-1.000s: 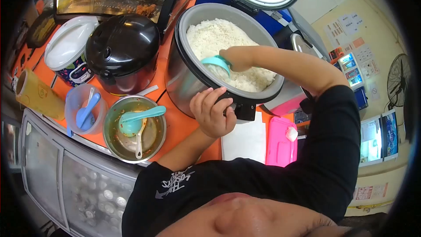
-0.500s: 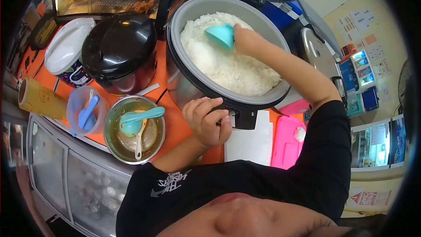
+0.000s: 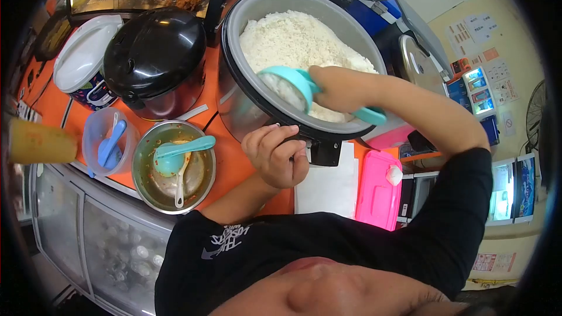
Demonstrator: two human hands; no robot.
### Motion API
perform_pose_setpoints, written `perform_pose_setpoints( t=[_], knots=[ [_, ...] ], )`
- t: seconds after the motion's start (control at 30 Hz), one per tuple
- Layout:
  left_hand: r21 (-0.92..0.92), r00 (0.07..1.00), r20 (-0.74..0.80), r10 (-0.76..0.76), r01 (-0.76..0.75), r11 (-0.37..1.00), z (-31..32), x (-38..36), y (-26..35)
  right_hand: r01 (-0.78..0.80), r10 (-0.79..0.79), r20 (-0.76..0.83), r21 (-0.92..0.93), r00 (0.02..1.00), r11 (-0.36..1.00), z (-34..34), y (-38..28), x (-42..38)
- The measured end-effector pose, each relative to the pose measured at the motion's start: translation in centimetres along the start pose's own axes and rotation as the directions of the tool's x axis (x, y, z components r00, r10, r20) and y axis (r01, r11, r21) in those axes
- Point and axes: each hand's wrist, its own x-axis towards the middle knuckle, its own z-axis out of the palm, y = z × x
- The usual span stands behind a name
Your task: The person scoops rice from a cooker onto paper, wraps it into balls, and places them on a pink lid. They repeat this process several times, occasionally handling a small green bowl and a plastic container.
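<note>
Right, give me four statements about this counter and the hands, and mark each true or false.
1. The right hand grips a turquoise scoop. True.
2. The left hand is buried in the rice. False: the left hand is outside, at the front of the rice cooker.
3. The metal bowl holds another turquoise scoop and a white spoon. True.
4. The black lid is propped open. False: the black lid is down on its cooker.

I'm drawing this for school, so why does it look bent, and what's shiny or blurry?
In the head view, black corners and the curving fridge suggest a very wide lens; in the head view, the black lid has white glare; also in the head view, the yellow tube looks smeared, the scoop clearer.
</note>
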Motion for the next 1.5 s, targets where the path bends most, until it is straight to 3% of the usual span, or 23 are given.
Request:
perform_pose_setpoints(
  t=[0.07,0.13,0.27,0.33,0.4,0.47,0.5,0.53,0.6,0.63,0.73,0.8,0.83,0.87,0.93,0.97,1.03,1.13,1.2,1.27,1.33,1.4,1.5],
  knots=[
    [0.011,1.0,0.003,0.018,-0.018,1.0,0.1,0.0,0.1,-0.016,0.01,0.055,0.103,0.998,0.995,1.1,1.9,2.2],
    [0.011,1.0,-0.01,0.02,-0.02,1.0,0.5,-0.1,0.0,0.072,-0.114,0.079,0.414,0.99,0.907,2.3,3.1,3.9],
    [0.027,1.0,-0.017,0.019,-0.019,0.999,0.3,0.4,-0.2,0.015,-0.065,0.076,0.529,0.995,0.849,1.7,3.9,1.2],
    [0.018,0.999,0.03,0.026,-0.027,0.999,0.0,0.7,-0.2,-0.136,-0.005,0.192,0.714,0.981,0.687,1.0,3.2,-2.1],
    [0.025,0.997,0.069,0.036,-0.038,0.999,-0.3,1.0,-0.4,-0.198,-0.022,0.207,0.959,0.978,0.202,2.1,5.6,-5.1],
    [0.018,0.993,0.101,0.054,-0.056,0.998,-0.4,1.0,-0.5,0.043,0.284,-0.026,0.998,0.958,-0.051,6.4,8.2,-7.9],
    [0.055,0.993,0.085,0.083,-0.088,0.995,-0.6,1.0,-0.2,0.014,0.349,0.059,0.979,0.935,-0.204,7.2,6.5,-10.9],
    [-0.142,0.999,-0.016,0.031,-0.033,0.989,-0.3,0.2,0.2,0.137,0.036,-0.133,0.982,0.99,-0.131,7.9,3.6,-14.1],
    [-0.244,0.99,0.032,0.135,-0.123,0.962,-1.1,-2.0,2.6,0.24,0.521,-0.024,0.906,0.853,-0.35,14.0,2.3,-16.9],
    [-0.339,0.927,0.336,0.166,-0.045,0.94,-2.1,-4.0,3.5,0.252,0.502,-0.003,0.868,0.865,-0.429,17.5,2.2,-18.1],
    [-0.383,0.396,0.888,0.234,0.354,0.853,-2.3,-12.0,6.1,0.258,0.471,0.067,0.764,0.879,-0.591,25.8,1.3,-20.2],
    [-0.397,0.062,0.913,0.404,0.366,0.841,-1.8,-17.9,6.8,0.301,0.67,0.107,0.833,0.735,-0.464,30.2,1.2,-19.4],
    [-0.395,0.059,0.913,0.403,0.37,0.841,-1.6,-19.2,7.6,0.195,0.788,-0.107,0.981,0.607,-0.018,34.8,2.9,-17.4],
    [-0.34,-0.003,0.934,0.357,0.293,0.893,-1.4,-20.2,8.6,0.008,0.781,-0.362,0.909,0.508,0.416,40.0,4.8,-14.8],
    [-0.281,-0.072,0.951,0.301,0.21,0.937,-1.6,-22.4,8.8,-0.352,0.554,-0.767,0.445,0.324,0.823,46.7,5.4,-9.1],
    [-0.238,-0.171,0.952,0.255,0.115,0.964,-1.7,-23.9,8.3,-0.348,0.558,-0.764,0.452,0.324,0.821,46.5,4.3,-8.7],
    [-0.154,-0.333,0.93,0.156,0.031,0.988,-1.4,-24.7,7.8,-0.36,0.605,-0.607,0.487,0.516,0.796,44.5,3.1,-8.5],
    [-0.173,-0.398,0.904,0.156,-0.009,0.985,-1.0,-23.9,8.1,-0.289,0.583,-0.71,0.506,0.395,0.813,45.0,3.8,-7.4],
    [-0.181,-0.358,0.921,0.152,-0.049,0.982,-0.9,-24.1,8.1,-0.348,0.61,-0.689,0.503,0.391,0.791,44.7,4.6,-7.4],
    [-0.172,-0.4,0.903,0.156,-0.005,0.985,-0.8,-23.4,8.2,-0.158,0.588,-0.692,0.582,0.419,0.798,45.2,5.0,-8.0],
    [-0.165,-0.346,0.928,0.14,-0.043,0.985,-0.7,-23.4,8.0,-0.126,0.536,-0.729,0.538,0.426,0.833,44.6,4.7,-9.6],
    [-0.202,-0.258,0.947,0.192,-0.013,0.979,-1.5,-23.3,8.1,-0.05,0.549,-0.78,0.562,0.3,0.826,44.0,3.9,-11.5],
    [-0.125,-0.157,0.982,0.103,-0.14,0.982,-2.9,-21.2,9.1,-0.137,0.736,-0.65,0.724,0.192,0.676,45.1,8.0,-13.3]
  ],
)
